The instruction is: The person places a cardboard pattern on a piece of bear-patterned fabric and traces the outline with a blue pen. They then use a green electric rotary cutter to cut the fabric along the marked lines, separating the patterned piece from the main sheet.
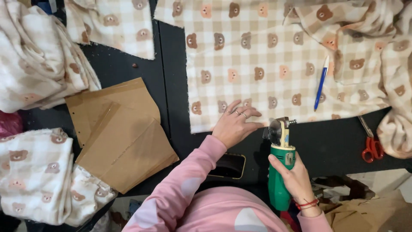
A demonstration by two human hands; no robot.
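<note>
pressing flat on the near edge of the checked bear-print fabric (274, 64), the left hand (234, 124) lies with its fingers spread and slightly apart, rings on two of them, holding nothing but pinning the cloth to the dark tabletop (171, 94). the right hand (294, 174) is clamped around the green handle of an electric rotary cutter (280, 159), whose round blade and metal head sit right at the fabric's near edge, just beside the left fingertips; whether the blade is touching the cloth is hard to tell from this angle. the cutter stands near the middle of the tabletop's near edge, its handle pointing back toward the person. a pink sleeve (189, 180) covers the left arm, and a red cord circles the right wrist.

on the fabric toward the right lies a blue pen (321, 83), well apart from both hands. red-handled scissors (371, 144) rest on the bare tabletop near the right edge. a dark phone (227, 166) lies at the near edge, partly under the left forearm. stacked brown cardboard pattern pieces (122, 133) lie left of centre, and bundles of the same bear-print cloth (38, 176) fill the left side and far corners.
</note>
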